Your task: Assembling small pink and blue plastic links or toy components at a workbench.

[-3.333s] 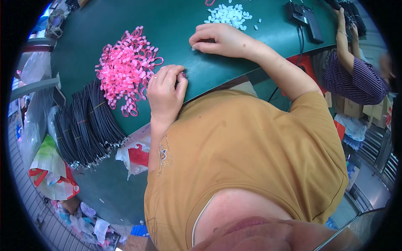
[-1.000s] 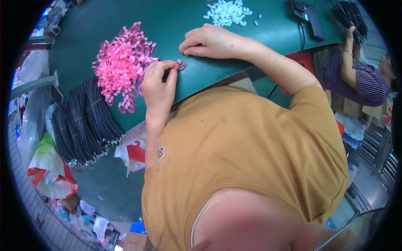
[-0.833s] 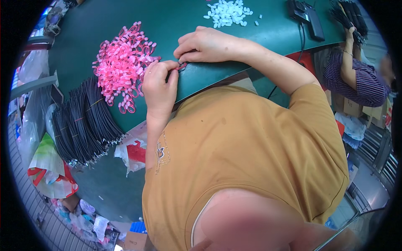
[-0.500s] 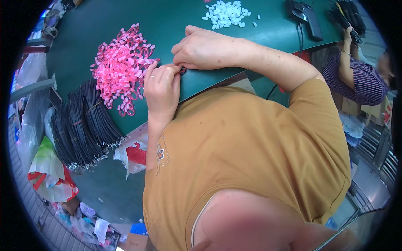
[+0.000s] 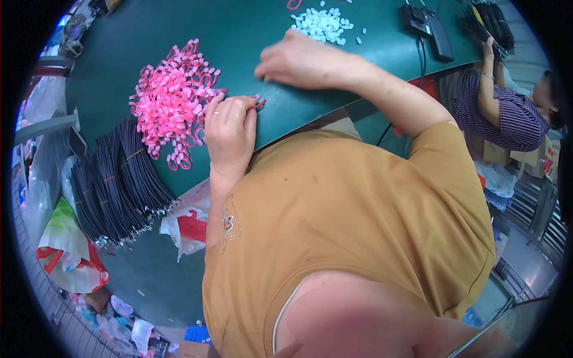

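My left hand (image 5: pixel 228 132), with a ring on one finger, rests at the near edge of the green table. Its fingers are pinched on a small pink loop (image 5: pixel 261 103), part of which sticks out at the fingertips. My right hand (image 5: pixel 301 61) hovers over the table, nearest to a scattered pile of small white pieces (image 5: pixel 322 26). Motion smears its fingers, so I cannot see whether they hold anything. Left of my left hand lies a heap of pink loops (image 5: pixel 173 98), each with a small pale pink piece on it.
Bundles of thin black cords (image 5: pixel 113 179) lie at the table's left edge. A black device with a cable (image 5: pixel 433 30) sits at the far right. Another person in a striped top (image 5: pixel 501 107) handles black cords (image 5: pixel 492 27) there. A lone pink loop (image 5: pixel 294 5) lies beyond the white pieces.
My right hand has come away from the left hand and moved up and right, toward the white pieces. My left hand stays in place, pinching the loop.
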Demonstrator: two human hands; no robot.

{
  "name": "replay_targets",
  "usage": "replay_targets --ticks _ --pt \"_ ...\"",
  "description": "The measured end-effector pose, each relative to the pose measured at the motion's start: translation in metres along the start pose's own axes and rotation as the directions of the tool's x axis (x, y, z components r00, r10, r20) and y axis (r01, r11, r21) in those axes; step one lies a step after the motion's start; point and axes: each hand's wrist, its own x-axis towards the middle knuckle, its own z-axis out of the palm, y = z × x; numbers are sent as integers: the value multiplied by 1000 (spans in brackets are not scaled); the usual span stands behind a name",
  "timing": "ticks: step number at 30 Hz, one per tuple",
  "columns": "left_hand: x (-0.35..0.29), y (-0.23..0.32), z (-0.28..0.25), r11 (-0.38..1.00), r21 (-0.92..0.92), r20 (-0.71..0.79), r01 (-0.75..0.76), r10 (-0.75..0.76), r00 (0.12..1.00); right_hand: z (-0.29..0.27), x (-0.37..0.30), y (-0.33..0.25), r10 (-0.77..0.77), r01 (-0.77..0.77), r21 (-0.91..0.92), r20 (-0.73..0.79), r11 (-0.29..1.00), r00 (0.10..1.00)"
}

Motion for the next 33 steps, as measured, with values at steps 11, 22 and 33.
replay_targets --ticks 11,22,33 --pt "0 0 -3 999 -38 -9 -1 1 1000 -45 1 62 132 -98 -335 80 937 988" --pt "1 -1 -1 1000 8 -23 -30 31 999 -17 2 18 -26 84 405 -146 911 989" --pt "2 0 -1 1000 -13 -35 -13 13 999 12 -1 -6 -100 113 361 -54 926 994"
